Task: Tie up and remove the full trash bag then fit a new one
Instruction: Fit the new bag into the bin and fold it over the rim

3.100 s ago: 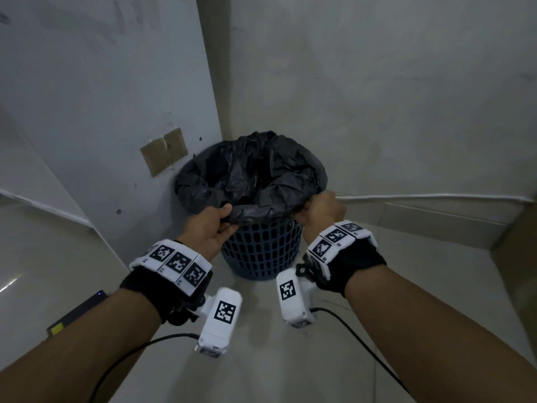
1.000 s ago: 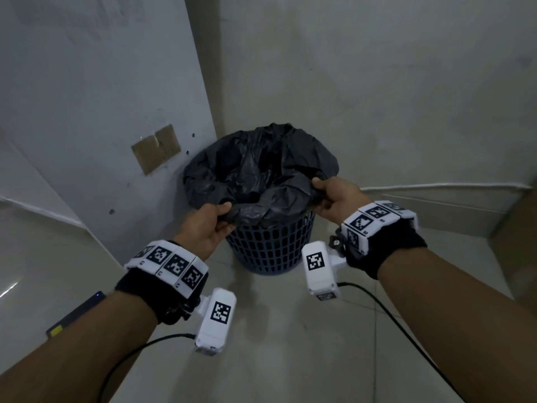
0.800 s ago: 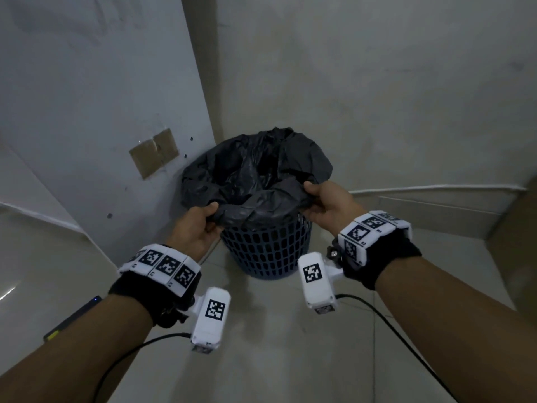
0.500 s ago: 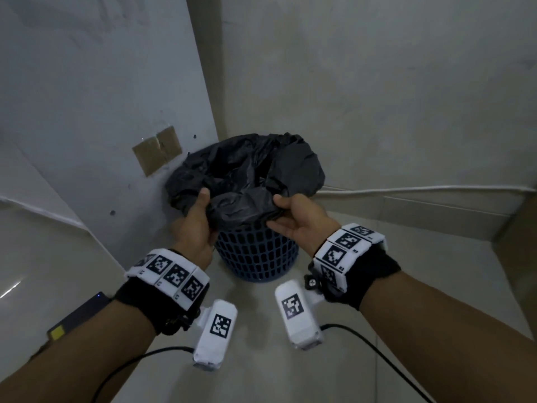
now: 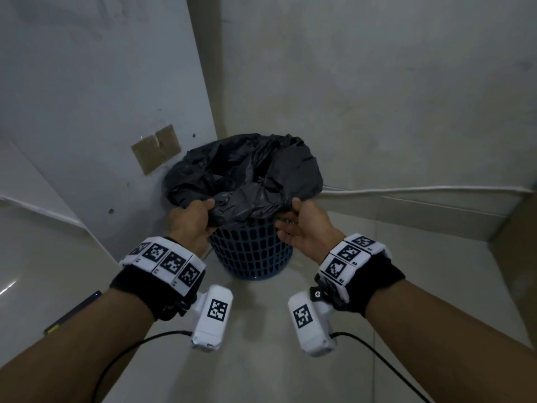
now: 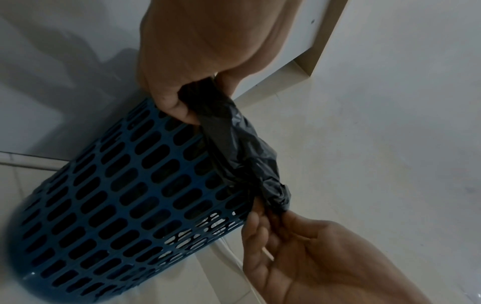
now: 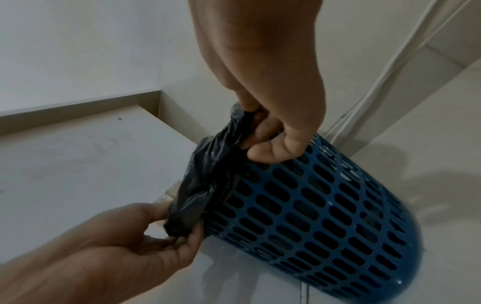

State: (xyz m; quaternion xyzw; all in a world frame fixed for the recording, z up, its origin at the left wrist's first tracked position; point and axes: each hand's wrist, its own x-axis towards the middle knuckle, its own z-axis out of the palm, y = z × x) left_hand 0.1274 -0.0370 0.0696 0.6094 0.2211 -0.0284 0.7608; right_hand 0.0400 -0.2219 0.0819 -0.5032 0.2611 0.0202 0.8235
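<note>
At the near rim of the blue basket (image 5: 252,251) in the corner, I see my left hand (image 5: 190,221) and right hand (image 5: 305,225) each pinching a gathered fold of the black trash bag (image 5: 247,175) lining it.

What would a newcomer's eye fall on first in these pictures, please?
First, the crumpled black trash bag spilling over a blue slotted bin in the corner. Next, the left hand and right hand gripping the bag's near edge. Then the brown patches on the left wall.
</note>
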